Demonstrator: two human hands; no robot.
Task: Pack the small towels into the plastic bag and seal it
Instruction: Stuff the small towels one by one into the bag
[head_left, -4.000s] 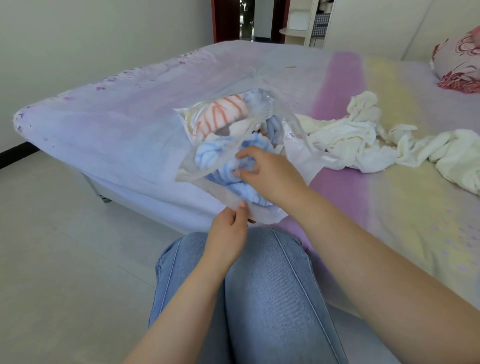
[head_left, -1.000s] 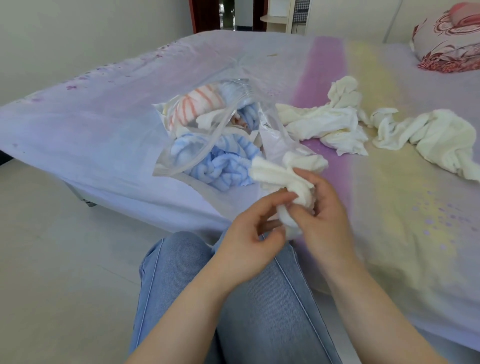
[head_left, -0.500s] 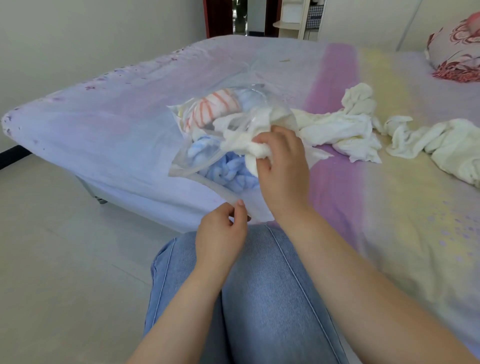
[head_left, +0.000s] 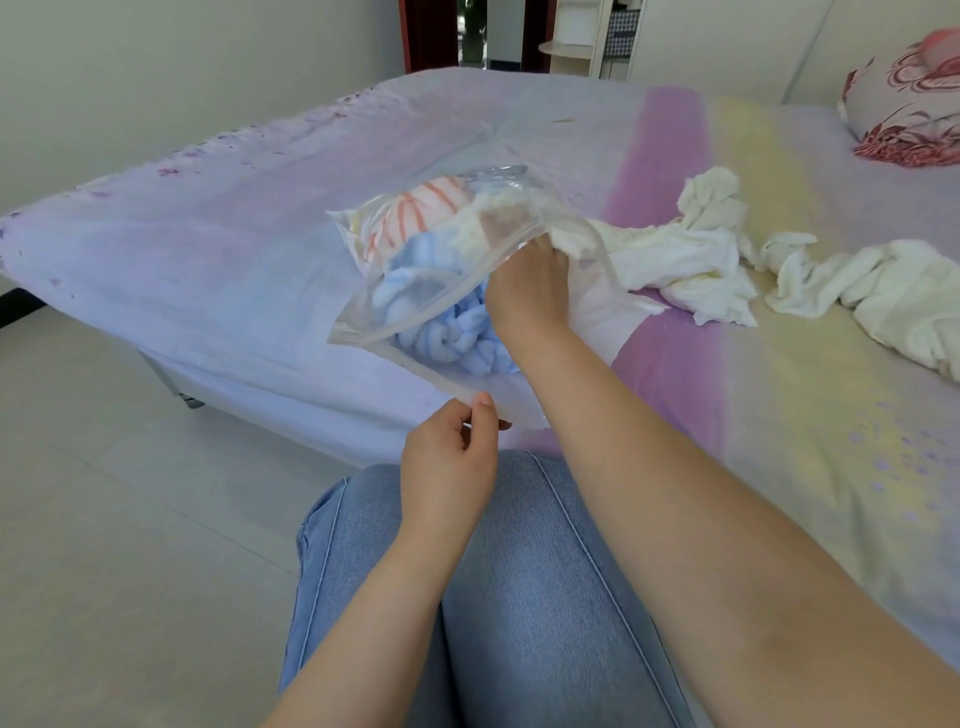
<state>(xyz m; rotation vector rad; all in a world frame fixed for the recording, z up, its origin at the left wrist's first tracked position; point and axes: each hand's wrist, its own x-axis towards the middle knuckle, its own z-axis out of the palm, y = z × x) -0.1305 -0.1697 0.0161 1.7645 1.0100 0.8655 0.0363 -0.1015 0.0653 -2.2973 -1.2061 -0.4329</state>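
Left hand (head_left: 449, 462) pinches the thin, slippery plastic bag (head_left: 415, 306) at its lip; right hand (head_left: 524, 291), fingers curled, stuffs a soft, light white towel (head_left: 576, 239) inside.

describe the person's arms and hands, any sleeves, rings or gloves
Both forearms are bare as far as the frame shows, with no sleeves in view. The left hand and right hand wear no gloves, and no rings, watch or bracelet show. The left thumbnail is short and unpainted. Light blue jeans cover the legs.

Likely a home bedroom: a sheeted bed (head_left: 260, 249) with a floral pillow (head_left: 904, 114).
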